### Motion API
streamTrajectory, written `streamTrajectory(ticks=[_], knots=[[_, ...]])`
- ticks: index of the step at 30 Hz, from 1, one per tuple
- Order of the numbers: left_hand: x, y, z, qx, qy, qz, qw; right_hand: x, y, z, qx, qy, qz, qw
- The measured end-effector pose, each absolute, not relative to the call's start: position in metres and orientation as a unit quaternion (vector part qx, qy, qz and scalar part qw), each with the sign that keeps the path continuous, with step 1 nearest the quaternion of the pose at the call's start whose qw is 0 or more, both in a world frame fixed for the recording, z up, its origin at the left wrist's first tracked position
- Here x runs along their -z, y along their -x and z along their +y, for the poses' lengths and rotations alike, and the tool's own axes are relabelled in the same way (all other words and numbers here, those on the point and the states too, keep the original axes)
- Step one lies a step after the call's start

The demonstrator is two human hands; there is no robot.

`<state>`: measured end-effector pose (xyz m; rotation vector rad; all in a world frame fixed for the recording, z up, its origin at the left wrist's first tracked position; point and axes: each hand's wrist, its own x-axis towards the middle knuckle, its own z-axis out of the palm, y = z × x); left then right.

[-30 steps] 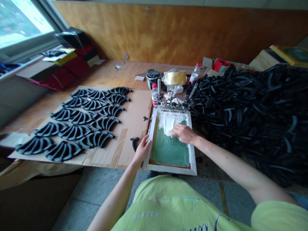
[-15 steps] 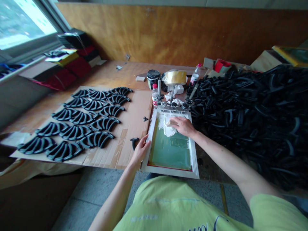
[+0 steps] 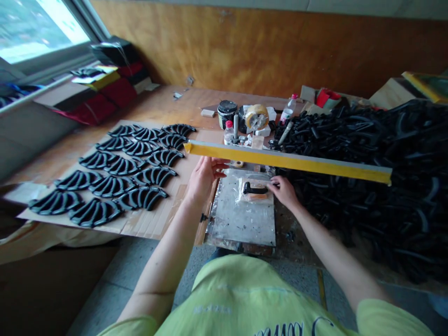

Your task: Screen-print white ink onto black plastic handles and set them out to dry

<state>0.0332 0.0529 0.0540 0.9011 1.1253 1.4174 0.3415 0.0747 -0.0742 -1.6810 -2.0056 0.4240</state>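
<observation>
A black plastic handle (image 3: 255,189) lies in a small holder wrapped in clear film on the grey metal plate (image 3: 241,224). My right hand (image 3: 285,191) is at the right end of that handle, thumb and finger pinched on it. Above the plate, the screen printing frame stands tilted up, its long yellow-taped edge (image 3: 290,161) facing me. My left hand (image 3: 204,177) is just below the left part of this edge, fingers stretched out to the right. Whether it touches the frame I cannot tell.
Rows of black curved handles (image 3: 108,186) lie on cardboard (image 3: 166,210) at left. A large heap of black handles (image 3: 371,224) fills the right side. Behind the frame stand a paint tub (image 3: 227,114), a tape roll (image 3: 257,117) and bottles with red caps (image 3: 290,108).
The screen frame has swung up off the plate, uncovering the handle. My right hand has left the white cloth-like wad and come down to the handle. My left hand has moved forward.
</observation>
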Motion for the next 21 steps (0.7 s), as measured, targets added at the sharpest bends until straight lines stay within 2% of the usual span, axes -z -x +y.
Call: streamTrajectory(ticks=[3, 6, 8, 11, 13, 16, 18, 21], knots=[[-0.031, -0.050, 0.042, -0.603, -0.310, 0.493, 0.545, 0.087, -0.309, 0.049, -0.125, 0.558, -0.792, 0.214], [0.011, -0.073, 0.004, -0.454, -0.269, 0.509, 0.680, 0.073, -0.276, 0.023, -0.098, 0.540, -0.800, 0.240], [0.037, -0.081, -0.022, -0.373, -0.239, 0.511, 0.737, 0.062, -0.258, 0.003, -0.104, 0.478, -0.836, 0.248], [0.060, -0.067, -0.043, -0.373, -0.212, 0.555, 0.712, 0.058, -0.256, -0.011, -0.140, 0.380, -0.887, 0.219], [0.065, -0.039, -0.045, -0.384, -0.229, 0.602, 0.662, 0.066, -0.281, -0.003, -0.139, 0.442, -0.859, 0.217], [0.065, 0.009, -0.046, -0.371, -0.265, 0.662, 0.595, 0.090, -0.346, 0.022, -0.092, 0.621, -0.751, 0.205], [0.066, 0.027, -0.049, -0.338, -0.290, 0.684, 0.578, 0.110, -0.386, 0.034, -0.083, 0.717, -0.682, 0.113], [0.073, 0.024, -0.059, -0.281, -0.351, 0.687, 0.570, 0.133, -0.418, 0.036, -0.108, 0.747, -0.656, 0.009]])
